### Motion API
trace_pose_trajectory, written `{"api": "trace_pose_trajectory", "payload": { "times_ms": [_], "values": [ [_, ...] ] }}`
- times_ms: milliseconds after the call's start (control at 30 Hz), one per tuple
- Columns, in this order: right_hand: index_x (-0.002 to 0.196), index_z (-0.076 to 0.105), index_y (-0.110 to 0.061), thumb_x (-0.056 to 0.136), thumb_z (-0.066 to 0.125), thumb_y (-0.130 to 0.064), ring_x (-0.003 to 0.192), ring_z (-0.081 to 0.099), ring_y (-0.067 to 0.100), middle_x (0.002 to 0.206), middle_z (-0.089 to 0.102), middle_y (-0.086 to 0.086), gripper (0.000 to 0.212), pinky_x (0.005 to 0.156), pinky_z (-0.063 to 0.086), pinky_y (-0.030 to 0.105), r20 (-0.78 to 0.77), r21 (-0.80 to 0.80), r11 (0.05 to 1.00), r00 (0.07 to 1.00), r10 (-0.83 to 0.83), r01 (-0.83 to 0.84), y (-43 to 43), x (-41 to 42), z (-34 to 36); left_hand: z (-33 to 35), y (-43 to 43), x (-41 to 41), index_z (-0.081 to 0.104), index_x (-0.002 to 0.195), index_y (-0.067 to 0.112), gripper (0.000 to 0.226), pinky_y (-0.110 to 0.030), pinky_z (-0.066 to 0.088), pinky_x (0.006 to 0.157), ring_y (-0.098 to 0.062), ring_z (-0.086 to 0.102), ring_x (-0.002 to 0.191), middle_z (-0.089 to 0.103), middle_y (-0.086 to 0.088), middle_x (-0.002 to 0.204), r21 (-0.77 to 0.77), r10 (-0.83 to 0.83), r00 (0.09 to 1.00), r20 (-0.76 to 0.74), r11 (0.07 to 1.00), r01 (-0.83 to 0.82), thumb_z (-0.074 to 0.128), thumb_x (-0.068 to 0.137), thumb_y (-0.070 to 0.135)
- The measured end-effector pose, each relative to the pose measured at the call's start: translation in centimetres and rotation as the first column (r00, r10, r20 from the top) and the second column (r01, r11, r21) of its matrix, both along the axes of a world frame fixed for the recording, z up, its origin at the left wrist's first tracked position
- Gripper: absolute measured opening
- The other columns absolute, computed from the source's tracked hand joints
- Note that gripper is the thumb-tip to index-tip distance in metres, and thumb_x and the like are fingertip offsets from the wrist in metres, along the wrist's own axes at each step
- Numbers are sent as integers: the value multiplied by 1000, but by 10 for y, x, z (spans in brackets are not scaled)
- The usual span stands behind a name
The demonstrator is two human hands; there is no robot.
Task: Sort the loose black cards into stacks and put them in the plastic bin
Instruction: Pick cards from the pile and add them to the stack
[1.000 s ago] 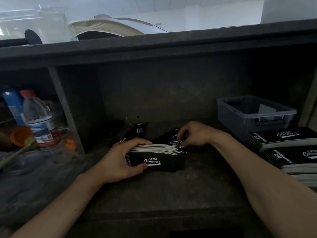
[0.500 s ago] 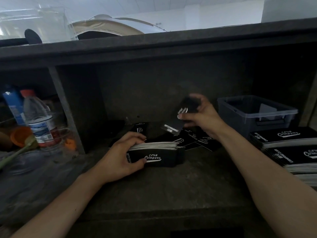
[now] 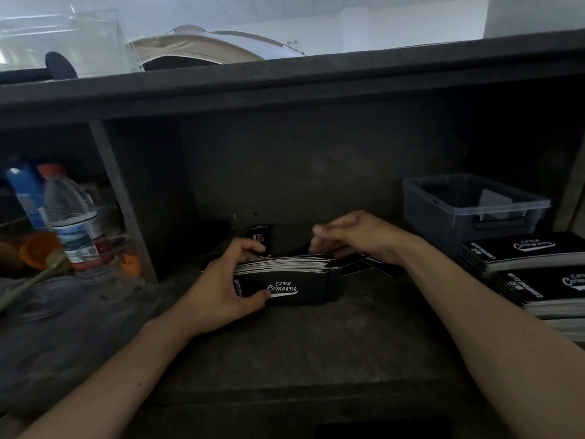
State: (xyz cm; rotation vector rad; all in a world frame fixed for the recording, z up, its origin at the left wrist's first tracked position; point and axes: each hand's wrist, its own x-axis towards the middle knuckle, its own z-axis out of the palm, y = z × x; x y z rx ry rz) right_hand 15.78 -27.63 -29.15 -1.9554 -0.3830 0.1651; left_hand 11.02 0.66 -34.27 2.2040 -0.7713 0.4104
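Observation:
A thick stack of black cards [image 3: 286,280] with white "Club Camping" print stands on edge on the dark shelf floor. My left hand [image 3: 221,293] grips its left end, thumb on the front face and fingers over the top. My right hand [image 3: 357,239] hovers, blurred, just above the stack's right end, fingers pointing left; whether it holds a card is unclear. Loose black cards [image 3: 370,264] lie scattered under and behind that hand, and another card [image 3: 262,237] sits behind the stack. The grey plastic bin [image 3: 443,217] stands at the right, against the back.
Two piles of black cards [image 3: 522,251] [image 3: 544,289] lie in front of the bin. A divider post [image 3: 123,204] separates a left compartment holding a water bottle [image 3: 72,223], a blue bottle [image 3: 27,198] and an orange cup [image 3: 39,248]. The shelf top [image 3: 285,87] hangs low overhead.
My right hand picked a card from the loose pile, lifted it, then came down to the stack's right end. My left hand kept its grip on the stack.

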Motion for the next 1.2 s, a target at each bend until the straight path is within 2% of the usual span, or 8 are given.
{"api": "trace_pose_trajectory", "payload": {
  "times_ms": [67, 133, 267, 400, 533, 733, 900, 1200],
  "values": [
    [94, 75, -18, 94, 61, -37, 88, 69, 14, 88, 75, -4, 24, 80, 51, 30, 192, -28, 943, 928, -320, 331, -11, 13, 0, 0, -1, -1, 53, 127, 38, 60, -28, 55, 94, -4, 68, 107, 67, 20, 116, 18, -36, 999, 38, 999, 35, 82, 76, 25],
    [111, 71, -20, 93, 59, -40, 100, 64, 23, 104, 70, 5, 29, 86, 50, 31, 357, -292, 737, 785, -507, 609, -25, 25, -3, 2, -3, -2, 60, 124, 34, 51, -26, 54, 95, -5, 68, 109, 67, 18, 118, 42, -69, 994, 84, 997, 66, 77, 77, 29],
    [124, 63, -14, 85, 65, -51, 108, 60, 26, 124, 62, 8, 54, 91, 51, 36, 205, -735, 531, 885, -418, 421, -29, 25, -19, 2, -2, -1, 62, 125, 30, 51, -21, 52, 95, -6, 66, 110, 64, 16, 119, 78, -70, 989, 130, 995, 60, 79, 77, 22],
    [122, 67, -15, 79, 79, -20, 115, 58, 21, 124, 64, 4, 45, 97, 47, 27, 198, -544, 727, 906, -374, 419, -20, 21, -11, 1, 0, 1, 62, 126, 28, 51, -16, 50, 91, -6, 65, 108, 59, 18, 116, 107, -71, 988, 140, 993, 56, 77, 77, 31],
    [112, 68, -4, 79, 80, -20, 100, 63, 23, 114, 68, 12, 38, 88, 51, 32, 85, -361, 835, 906, -414, 415, -15, 22, -12, 0, 1, 3, 63, 120, 30, 46, -17, 50, 88, -6, 65, 104, 57, 21, 112, 129, -45, 987, 157, 991, 25, 75, 76, 38],
    [121, 68, -16, 89, 68, -35, 114, 59, 21, 125, 64, 4, 37, 99, 47, 30, 215, -611, 692, 921, -324, 385, -23, 27, -19, 0, 0, 4, 63, 119, 30, 45, -20, 51, 88, -8, 65, 104, 59, 19, 111, 121, -38, 987, 158, 993, 19, 74, 76, 39],
    [108, 71, -15, 79, 71, -54, 96, 64, 19, 106, 69, 5, 49, 88, 53, 32, 239, -666, 642, 924, -299, 380, -24, 29, -16, -1, 0, 4, 63, 118, 31, 45, -24, 52, 89, -7, 65, 104, 60, 18, 112, 118, -26, 988, 152, 993, 8, 75, 75, 40],
    [142, 48, -18, 63, 88, -42, 128, 50, 17, 142, 52, 1, 92, 102, 37, 21, 82, -511, 825, 969, -233, 242, -30, 22, -15, -1, -1, 2, 63, 116, 31, 44, -26, 52, 91, -7, 65, 105, 61, 18, 112, 116, -25, 988, 155, 993, 7, 74, 74, 40]
  ]
}}
